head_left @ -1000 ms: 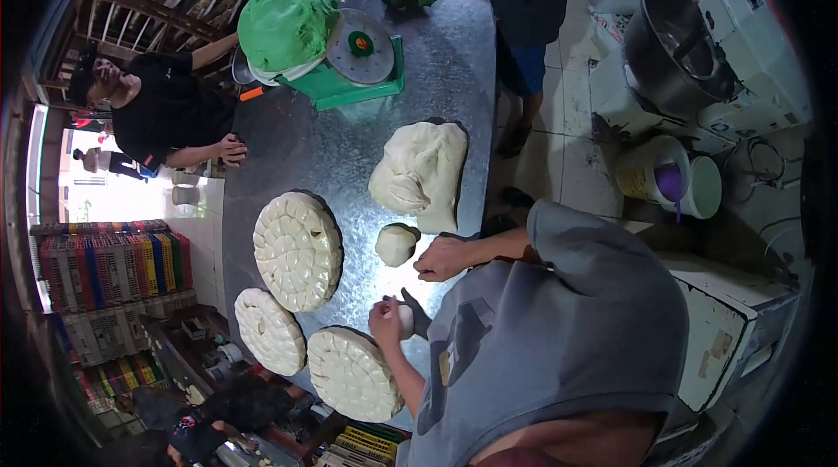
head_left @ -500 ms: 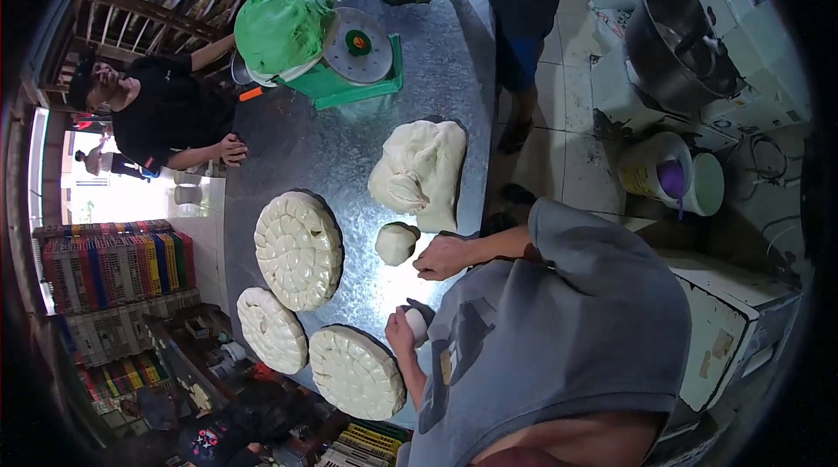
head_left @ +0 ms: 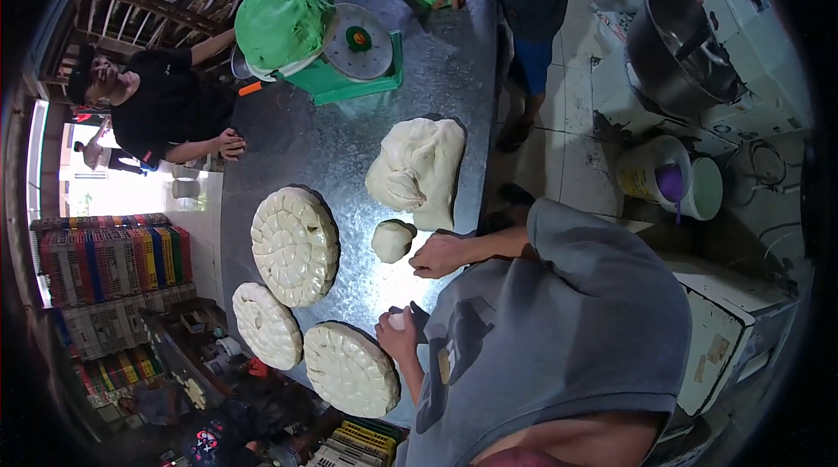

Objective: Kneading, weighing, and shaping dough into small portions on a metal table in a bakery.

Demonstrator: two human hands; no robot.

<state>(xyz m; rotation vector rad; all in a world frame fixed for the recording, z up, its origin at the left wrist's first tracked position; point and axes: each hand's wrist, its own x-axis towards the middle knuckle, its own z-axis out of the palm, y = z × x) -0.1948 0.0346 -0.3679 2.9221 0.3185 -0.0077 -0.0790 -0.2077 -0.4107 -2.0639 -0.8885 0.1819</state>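
At the steel tabletop's (head_left: 305, 144) edge nearest the person, the left hand (head_left: 399, 340) curls around a small dough piece (head_left: 398, 320) (mostly covered). Cup it lightly, with even pressure, for a smooth skin. The right hand (head_left: 441, 255) is loosely curled beside a dough ball (head_left: 392, 242); its grip cannot be told. Farther along that edge lies the dough mass (head_left: 419, 166).

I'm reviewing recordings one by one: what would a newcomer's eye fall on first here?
Probably the bulky bright-green mound, beside the dial of the green scale near the picture's top. Next, three pale dough discs with segmented tops, clustered at the lower left of the metal table. Then the brightly lit patch where the right hand rests beside a small dough ball.
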